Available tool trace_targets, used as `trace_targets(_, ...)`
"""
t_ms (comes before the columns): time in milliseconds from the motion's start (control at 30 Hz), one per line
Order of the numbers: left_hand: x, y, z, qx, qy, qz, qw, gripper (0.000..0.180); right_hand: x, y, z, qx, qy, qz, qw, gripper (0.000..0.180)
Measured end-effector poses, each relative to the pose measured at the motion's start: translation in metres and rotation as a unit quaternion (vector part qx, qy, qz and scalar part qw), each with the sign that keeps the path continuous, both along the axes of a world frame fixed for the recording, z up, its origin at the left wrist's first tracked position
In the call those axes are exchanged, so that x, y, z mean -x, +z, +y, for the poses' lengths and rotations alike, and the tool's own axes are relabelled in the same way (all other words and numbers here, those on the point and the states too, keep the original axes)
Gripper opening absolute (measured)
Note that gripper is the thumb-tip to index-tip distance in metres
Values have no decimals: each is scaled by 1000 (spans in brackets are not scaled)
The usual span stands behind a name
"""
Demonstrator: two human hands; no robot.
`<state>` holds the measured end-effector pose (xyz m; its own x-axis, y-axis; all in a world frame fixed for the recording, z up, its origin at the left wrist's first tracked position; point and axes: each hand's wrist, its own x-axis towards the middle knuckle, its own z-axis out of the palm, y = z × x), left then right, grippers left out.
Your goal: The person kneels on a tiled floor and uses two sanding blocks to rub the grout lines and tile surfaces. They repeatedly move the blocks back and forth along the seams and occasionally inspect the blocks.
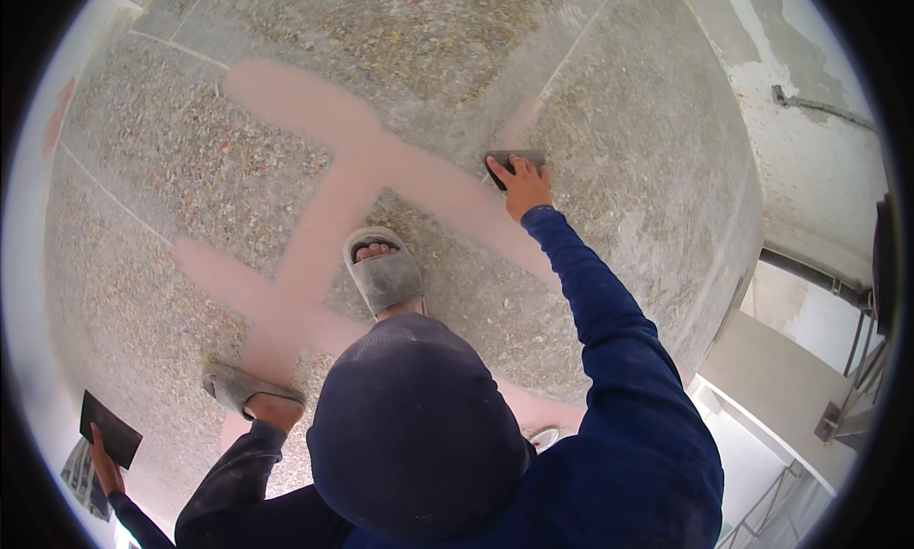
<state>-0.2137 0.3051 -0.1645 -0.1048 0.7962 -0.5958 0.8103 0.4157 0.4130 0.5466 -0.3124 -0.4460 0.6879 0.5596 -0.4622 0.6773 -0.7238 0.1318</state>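
Observation:
My right hand [526, 189] reaches forward with its fingers spread over a dark flat rectangular block [499, 169], gripping it against the speckled stone-chip floor [447, 54]. That block sits on a thin joint line, between a faint pink smear above it and a broad pink strip below and left of it. At the lower left edge my left hand [107, 463] holds a dark rectangular plate [114, 433] up, tilted. Broad smooth pink strips [354, 178] cross the floor along its joints. What the block's underside touches is hidden by the hand.
My feet in grey sandals [386, 278] stand on or beside the pink strips. A small round pale container [545, 439] is partly hidden by my body. A grey striped object [82, 479] lies behind my left hand. Patchy walls [790, 149] and metal framing [857, 359] border the right.

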Motion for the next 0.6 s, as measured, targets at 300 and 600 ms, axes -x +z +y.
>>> trace_targets(300, 0, -4, 5, 8, -9, -2, 1000, 94, 20, -2, -23, 17, 30, 12, 999, 79)
trace_targets(600, 28, -6, 2, -5, 11, -19, 1000, 89, 12, 18, -62, -42, -54, -12, 998, 72)
